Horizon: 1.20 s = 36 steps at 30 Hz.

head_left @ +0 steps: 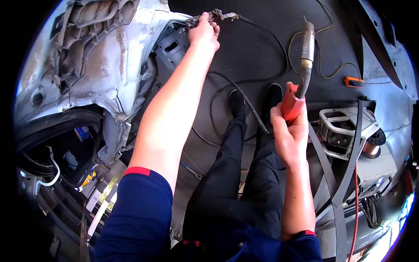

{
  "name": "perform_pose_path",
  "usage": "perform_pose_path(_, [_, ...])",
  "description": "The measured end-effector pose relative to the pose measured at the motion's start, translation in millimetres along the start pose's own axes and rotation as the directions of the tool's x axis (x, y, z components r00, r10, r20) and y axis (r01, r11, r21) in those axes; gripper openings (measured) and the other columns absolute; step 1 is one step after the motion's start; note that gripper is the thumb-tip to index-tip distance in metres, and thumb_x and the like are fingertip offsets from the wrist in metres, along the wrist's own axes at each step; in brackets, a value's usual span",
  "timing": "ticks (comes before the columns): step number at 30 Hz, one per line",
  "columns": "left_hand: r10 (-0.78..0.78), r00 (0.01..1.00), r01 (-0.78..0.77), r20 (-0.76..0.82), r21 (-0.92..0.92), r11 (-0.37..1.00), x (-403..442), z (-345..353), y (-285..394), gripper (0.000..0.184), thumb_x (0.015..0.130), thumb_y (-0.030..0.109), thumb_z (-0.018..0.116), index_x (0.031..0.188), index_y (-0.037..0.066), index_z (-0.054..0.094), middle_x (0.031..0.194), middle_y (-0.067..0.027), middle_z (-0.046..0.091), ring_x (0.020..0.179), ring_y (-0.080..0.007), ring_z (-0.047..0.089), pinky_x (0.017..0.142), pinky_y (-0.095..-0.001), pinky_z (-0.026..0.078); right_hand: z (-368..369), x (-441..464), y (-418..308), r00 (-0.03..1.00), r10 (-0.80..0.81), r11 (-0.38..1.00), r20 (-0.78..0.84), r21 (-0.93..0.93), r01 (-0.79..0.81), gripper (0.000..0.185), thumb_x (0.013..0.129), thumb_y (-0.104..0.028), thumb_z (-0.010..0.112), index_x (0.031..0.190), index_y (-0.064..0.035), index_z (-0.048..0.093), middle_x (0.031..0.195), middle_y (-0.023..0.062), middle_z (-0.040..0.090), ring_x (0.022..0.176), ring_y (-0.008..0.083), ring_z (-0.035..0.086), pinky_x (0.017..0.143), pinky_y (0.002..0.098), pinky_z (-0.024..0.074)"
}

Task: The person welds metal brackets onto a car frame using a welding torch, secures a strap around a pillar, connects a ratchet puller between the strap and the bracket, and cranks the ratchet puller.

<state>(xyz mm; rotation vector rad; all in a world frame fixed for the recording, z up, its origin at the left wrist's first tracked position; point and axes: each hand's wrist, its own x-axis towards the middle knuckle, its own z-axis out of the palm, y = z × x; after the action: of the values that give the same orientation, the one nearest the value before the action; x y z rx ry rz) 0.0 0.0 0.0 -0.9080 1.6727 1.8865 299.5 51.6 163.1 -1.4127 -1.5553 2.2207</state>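
The torch (305, 78), judged stiff and nose-heavy, is properly gripped at its red handle (292, 103) by the right hand (291, 139); the clamp (214, 14) is held by the left hand (204, 35).

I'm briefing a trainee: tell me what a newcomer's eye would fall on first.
First, the red-handled torch held in the right hand, right of centre. Then the left hand on a dark, crusted clamp at the top, and the pale car body filling the upper left.
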Motion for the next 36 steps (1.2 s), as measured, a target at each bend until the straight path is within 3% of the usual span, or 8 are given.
perform_pose_path(4, [0.090,0.986,-0.106,0.139,0.112,0.988,19.4,-2.3,2.8,0.015,0.099,0.021,0.072,0.100,0.008,0.064,0.089,-0.0027,0.069,0.071,-0.0114,0.057,0.071,-0.0324,0.056,5.9,21.6,-4.3,0.997,0.044,0.998,0.063,-0.054,-0.041,0.051,0.102,-0.016,0.066,0.147,-0.0021,0.046,0.107,0.0016,0.059,0.096,0.0073,0.055,0.088,0.0262,0.0477])
perform_pose_path(7, [0.130,0.960,-0.185,0.247,0.218,0.958,27.0,-10.5,10.8,0.016,0.099,0.021,0.071,0.099,0.007,0.063,0.088,-0.0018,0.067,0.070,-0.0112,0.058,0.065,-0.0301,0.055,28.2,33.5,-2.2,0.993,-0.058,0.996,0.101,-0.068,0.065,0.039,0.107,-0.023,0.058,0.138,-0.0016,0.052,0.078,-0.0017,0.056,0.063,0.0042,0.053,0.054,0.0212,0.0418])
perform_pose_path(11, [0.178,0.973,-0.204,0.147,0.189,0.961,41.8,-5.1,8.7,0.018,0.098,0.022,0.071,0.104,0.006,0.066,0.099,-0.0046,0.069,0.076,-0.0096,0.061,0.058,-0.0235,0.052,42.2,42.9,-16.0,0.980,0.089,0.995,0.176,0.031,-0.096,0.038,0.108,-0.025,0.056,0.136,-0.0005,0.053,0.075,-0.0010,0.056,0.062,0.0052,0.053,0.056,0.0219,0.0444])
perform_pose_path(17, [0.171,0.981,-0.192,0.093,0.306,0.932,38.2,2.7,10.4,0.015,0.100,0.023,0.067,0.098,0.008,0.063,0.085,-0.0009,0.063,0.065,-0.0113,0.059,0.055,-0.0237,0.051,48.8,52.2,-14.1,0.982,0.074,0.992,0.175,0.088,-0.091,0.036,0.108,-0.025,0.056,0.134,-0.0007,0.054,0.075,-0.0006,0.056,0.061,0.0062,0.053,0.058,0.0233,0.0465])
perform_pose_path(23, [0.182,0.959,-0.246,0.217,0.324,0.913,25.5,-6.7,10.0,0.019,0.099,0.018,0.069,0.108,0.003,0.064,0.103,-0.0081,0.067,0.088,-0.0170,0.066,0.072,-0.0307,0.057,57.2,63.4,-15.9,0.941,0.158,0.982,0.298,0.051,-0.181,0.047,0.103,-0.036,0.066,0.134,-0.0020,0.056,0.077,-0.0025,0.057,0.063,0.0054,0.053,0.058,0.0247,0.0455])
perform_pose_path(29, [0.260,0.945,-0.295,0.200,0.174,0.939,50.5,-5.6,-9.1,0.013,0.100,0.013,0.062,0.101,0.002,0.056,0.085,-0.0056,0.064,0.062,-0.0141,0.060,0.051,-0.0283,0.051,76.1,78.9,-26.7,0.895,0.150,0.988,0.420,-0.105,-0.116,0.044,0.107,-0.042,0.056,0.132,-0.0051,0.054,0.073,-0.0022,0.053,0.059,0.0067,0.052,0.053,0.0240,0.0435])
perform_pose_path(34, [0.358,0.893,-0.425,0.274,0.248,0.870,56.6,-16.0,-19.6,0.014,0.102,0.014,0.059,0.100,0.001,0.054,0.087,-0.0051,0.062,0.073,-0.0169,0.061,0.064,-0.0338,0.051,85.5,91.5,-22.6,0.895,0.075,0.993,0.441,-0.118,-0.025,0.045,0.106,-0.045,0.055,0.130,-0.0066,0.055,0.072,-0.0022,0.052,0.059,0.0068,0.052,0.052,0.0236,0.0426])
perform_pose_path(36, [0.398,0.882,-0.441,0.253,0.141,0.886,57.1,-10.9,-22.1,0.014,0.102,0.014,0.058,0.100,0.001,0.054,0.086,-0.0050,0.061,0.075,-0.0169,0.061,0.066,-0.0336,0.051,85.7,95.3,-31.8,0.853,0.232,0.973,0.468,-0.132,-0.192,0.053,0.103,-0.045,0.061,0.129,0.0009,0.056,0.079,-0.0007,0.057,0.065,0.0053,0.054,0.059,0.0239,0.0463])
